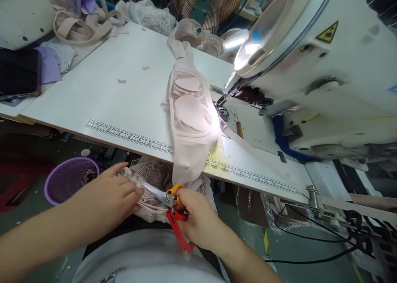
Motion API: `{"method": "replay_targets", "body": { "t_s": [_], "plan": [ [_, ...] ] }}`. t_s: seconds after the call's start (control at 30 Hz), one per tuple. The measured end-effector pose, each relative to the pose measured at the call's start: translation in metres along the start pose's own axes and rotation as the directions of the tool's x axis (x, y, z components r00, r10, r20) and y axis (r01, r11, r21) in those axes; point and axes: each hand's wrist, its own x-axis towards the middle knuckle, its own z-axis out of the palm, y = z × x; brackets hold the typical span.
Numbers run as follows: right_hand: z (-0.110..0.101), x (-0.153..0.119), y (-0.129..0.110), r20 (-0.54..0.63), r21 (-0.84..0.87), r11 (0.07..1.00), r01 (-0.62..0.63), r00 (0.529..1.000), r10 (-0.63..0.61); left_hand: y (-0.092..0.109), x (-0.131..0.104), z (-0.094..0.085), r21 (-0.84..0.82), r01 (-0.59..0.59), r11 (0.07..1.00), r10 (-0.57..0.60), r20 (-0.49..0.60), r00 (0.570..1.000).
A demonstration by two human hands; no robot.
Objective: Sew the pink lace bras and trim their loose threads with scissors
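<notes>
My right hand (198, 219) is closed around the orange and red handles of a pair of scissors (169, 198), whose blades point left over my lap. My left hand (114, 192) has its fingers bent on a beige lace garment (147, 204) beside the blade tips. On the white table, a pale pink bra (189, 109) lies lengthwise under the lit needle area of the sewing machine (297, 39), its lower end hanging over the front edge above the scissors.
A purple basket (65, 181) stands below the table at left. On the table (102, 97) lie a dark phone (20, 72), purple cloth and beige straps. A wooden-handled tool (238, 128) is near the needle. A fan (207, 4) stands behind.
</notes>
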Motion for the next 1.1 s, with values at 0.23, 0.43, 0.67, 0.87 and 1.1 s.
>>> {"method": "replay_targets", "body": {
  "t_s": [0.23, 0.43, 0.67, 0.87, 1.1],
  "plan": [
    [-0.004, -0.005, 0.006, 0.003, 0.032, 0.999, 0.014, 1.0, -0.014, -0.027, -0.037, -0.02, -0.311, 0.152, 0.938, -0.211, -0.167, 0.963],
    [-0.008, -0.018, 0.015, 0.115, 0.095, 0.993, -0.068, 0.992, 0.057, -0.005, -0.021, -0.013, -0.784, 0.119, 0.609, -0.342, -0.124, 0.932],
    [-0.024, -0.031, 0.021, 0.173, 0.05, 0.971, -0.232, 0.96, 0.22, 0.03, 0.006, 0.006, -0.817, 0.09, 0.57, -0.367, -0.155, 0.917],
    [-0.043, -0.015, -0.01, -0.108, 0.203, 0.972, -0.119, 0.984, 0.143, 0.045, 0.037, 0.005, -0.612, 0.13, 0.78, -0.303, -0.188, 0.934],
    [-0.034, 0.004, -0.03, -0.148, 0.398, 0.914, -0.083, 0.977, 0.153, 0.046, 0.053, 0.018, -0.6, 0.047, 0.798, -0.231, -0.233, 0.945]
  ]
}}
